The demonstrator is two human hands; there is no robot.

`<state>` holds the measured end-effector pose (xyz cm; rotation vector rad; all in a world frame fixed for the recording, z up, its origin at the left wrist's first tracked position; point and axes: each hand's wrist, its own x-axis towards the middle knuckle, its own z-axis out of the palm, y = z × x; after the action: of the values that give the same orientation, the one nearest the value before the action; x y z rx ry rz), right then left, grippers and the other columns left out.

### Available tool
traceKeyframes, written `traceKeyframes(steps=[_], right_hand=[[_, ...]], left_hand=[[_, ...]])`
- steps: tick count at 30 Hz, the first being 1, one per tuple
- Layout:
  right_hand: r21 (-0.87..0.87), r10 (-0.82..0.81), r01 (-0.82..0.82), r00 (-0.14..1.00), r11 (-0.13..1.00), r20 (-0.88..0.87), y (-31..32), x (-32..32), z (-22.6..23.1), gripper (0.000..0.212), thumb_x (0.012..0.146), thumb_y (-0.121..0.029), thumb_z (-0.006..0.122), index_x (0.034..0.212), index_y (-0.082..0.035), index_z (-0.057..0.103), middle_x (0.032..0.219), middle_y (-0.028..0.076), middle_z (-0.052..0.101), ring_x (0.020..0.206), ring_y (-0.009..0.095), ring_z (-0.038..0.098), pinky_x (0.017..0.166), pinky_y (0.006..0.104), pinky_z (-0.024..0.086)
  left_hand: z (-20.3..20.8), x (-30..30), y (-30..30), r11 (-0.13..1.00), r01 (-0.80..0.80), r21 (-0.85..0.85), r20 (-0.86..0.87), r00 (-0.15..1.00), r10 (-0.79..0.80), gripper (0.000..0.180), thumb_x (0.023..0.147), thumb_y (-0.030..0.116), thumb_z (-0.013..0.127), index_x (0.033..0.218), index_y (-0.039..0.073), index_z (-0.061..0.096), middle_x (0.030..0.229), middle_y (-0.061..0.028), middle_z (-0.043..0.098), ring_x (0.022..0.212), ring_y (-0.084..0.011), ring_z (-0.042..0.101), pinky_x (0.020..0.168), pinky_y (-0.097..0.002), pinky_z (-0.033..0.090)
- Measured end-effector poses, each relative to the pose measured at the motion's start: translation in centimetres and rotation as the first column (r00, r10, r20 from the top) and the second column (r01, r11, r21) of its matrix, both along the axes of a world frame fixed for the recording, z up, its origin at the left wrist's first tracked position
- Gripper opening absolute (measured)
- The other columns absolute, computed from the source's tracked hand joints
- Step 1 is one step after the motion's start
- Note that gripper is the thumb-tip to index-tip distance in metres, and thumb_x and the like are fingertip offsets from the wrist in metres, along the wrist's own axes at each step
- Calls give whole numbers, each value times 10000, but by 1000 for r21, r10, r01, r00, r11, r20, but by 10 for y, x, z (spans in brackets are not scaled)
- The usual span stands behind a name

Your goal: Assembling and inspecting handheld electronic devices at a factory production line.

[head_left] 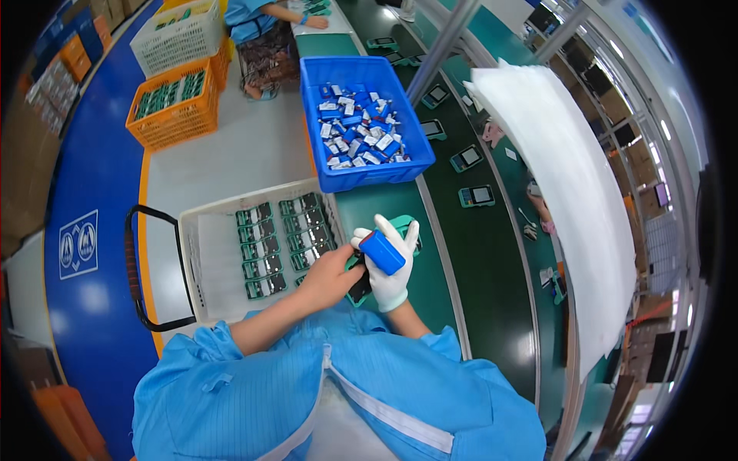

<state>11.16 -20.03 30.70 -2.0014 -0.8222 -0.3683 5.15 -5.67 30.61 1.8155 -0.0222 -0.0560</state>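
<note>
A blue battery pack (382, 252) with a reddish end lies across my right hand (392, 286), which wears a white glove. The glove's fingers reach up past the pack, and the thumb side rests against its reddish end. My bare left hand (324, 278) is just left of it, fingers bent over the edge of a green-and-black handheld device (358, 289). Most of that device is hidden beneath both hands. Behind the gloved fingers, another green device (403, 224) shows in part on the green bench (369, 203).
At left stands a white crate (219, 307) with rows of green-framed devices. Beyond is a blue bin (369, 178) of battery packs. Several terminals lie on the dark green belt (492, 269) at right. White foam sheeting (569, 177) hangs there. Orange crates (173, 127) and a co-worker's arm (284, 14) are farther off.
</note>
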Motion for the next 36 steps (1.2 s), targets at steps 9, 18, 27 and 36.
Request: traceKeyframes(steps=[9,18,27,36], right_hand=[[204,197,-124,902,971,-385,121,16,-7,317,892,-140,546,1169,8,593,1010,39,707,1033,194,631,1144,498,76],[751,564,173,560,637,-607,180,198,-21,512,1006,-444,392,1149,11,579,1233,160,583,1247,334,479,1120,451,294],[-762,-528,178,814,623,-241,114,281,-158,405,933,-326,533,1248,-81,606,1180,155,646,1061,251,633,936,318,447],[-595,-536,211,717,776,-445,120,270,-165,299,957,-180,536,1171,-3,647,1073,88,671,1000,132,612,887,260,451]], left_hand=[[-16,1,100,968,-239,-81,8,971,240,331,839,226,554,1072,-9,561,967,-277,627,924,-442,592,796,-504,464],[-196,-50,219,147,-841,-521,-784,539,309,340,897,103,573,1217,3,519,1161,-108,598,1062,-186,585,888,-349,471],[-446,-61,316,-381,-904,-196,-959,94,269,192,888,303,679,913,167,546,742,18,499,580,-114,461,503,-225,389],[-567,19,356,-452,-874,-179,-942,19,336,384,976,369,516,1066,-5,535,889,-148,592,705,-253,608,631,-376,560]])
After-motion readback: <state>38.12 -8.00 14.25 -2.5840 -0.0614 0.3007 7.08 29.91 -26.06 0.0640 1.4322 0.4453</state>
